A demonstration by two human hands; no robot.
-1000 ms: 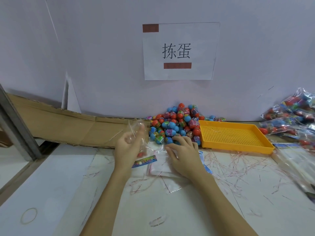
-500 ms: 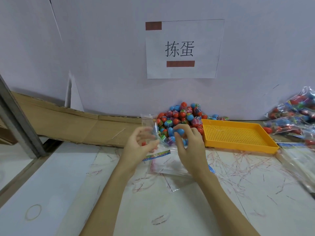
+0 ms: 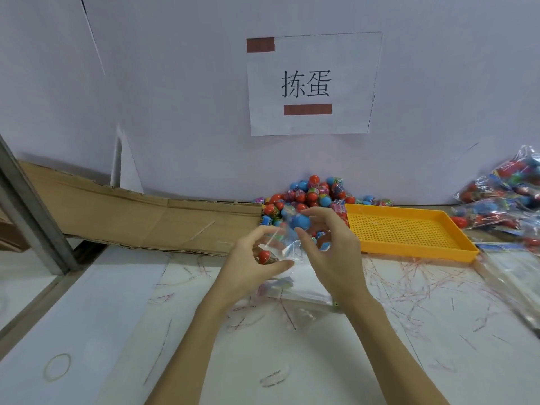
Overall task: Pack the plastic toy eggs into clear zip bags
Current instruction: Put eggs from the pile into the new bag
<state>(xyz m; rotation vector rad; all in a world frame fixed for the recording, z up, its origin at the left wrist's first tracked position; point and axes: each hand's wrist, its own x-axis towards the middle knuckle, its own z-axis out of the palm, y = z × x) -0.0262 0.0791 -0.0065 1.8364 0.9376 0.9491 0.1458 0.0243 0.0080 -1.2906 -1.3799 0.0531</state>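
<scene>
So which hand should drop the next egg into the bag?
Right. The right hand already pinches a blue egg just above the bag, while the left hand is busy holding that bag, with a red egg inside.

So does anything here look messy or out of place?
Yes: thin red-and-white plastic strips lie scattered over the white table, mostly in front of the yellow perforated plastic tray, which holds no eggs. A loose rubber band lies near the left edge.
</scene>
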